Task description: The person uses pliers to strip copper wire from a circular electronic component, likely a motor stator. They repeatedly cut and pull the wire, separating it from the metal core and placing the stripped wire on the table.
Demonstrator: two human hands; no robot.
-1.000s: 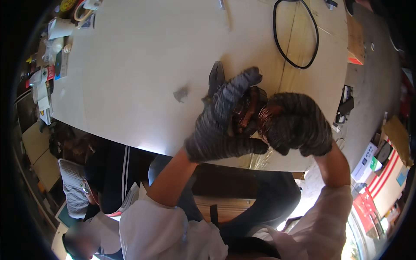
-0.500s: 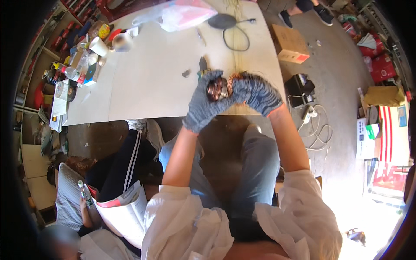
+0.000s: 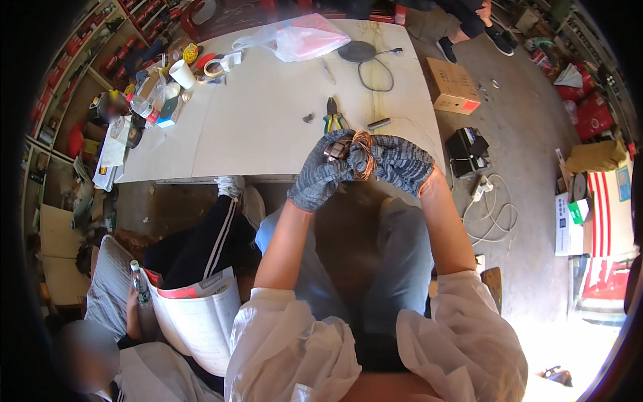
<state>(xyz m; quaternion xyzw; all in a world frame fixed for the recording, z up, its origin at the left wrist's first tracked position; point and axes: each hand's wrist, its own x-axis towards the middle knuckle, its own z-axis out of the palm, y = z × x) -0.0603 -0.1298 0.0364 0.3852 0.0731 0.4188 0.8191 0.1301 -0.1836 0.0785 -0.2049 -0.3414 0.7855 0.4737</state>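
Note:
Both hands wear grey knitted gloves and meet above the table's near edge. My left hand [image 3: 317, 173] is closed around a shiny dark brown metal part [image 3: 337, 149], whose far end is hidden by the glove. Beside it, a bundle of copper wire [image 3: 362, 154] stands between the hands, with my right hand [image 3: 403, 161] closed on its right side. The wire touches the metal part or lies very close to it; I cannot tell if they are joined. Just beyond my left hand lie pliers [image 3: 333, 115] with green and yellow handles, jaws pointing away.
On the table [image 3: 254, 134] lie a dark cylinder [image 3: 379, 124], a small dark scrap [image 3: 308, 118], a corded black disc [image 3: 357, 51] and a plastic bag [image 3: 301, 37]. Cups and bottles crowd the left end. A seated person [image 3: 161, 362] is at my left; a carton [image 3: 452, 86] stands on the right.
The view has shifted, so the table sits lower in it. My right hand has turned, and more of the copper bundle shows. The pliers and dark cylinder are now uncovered beyond the gloves.

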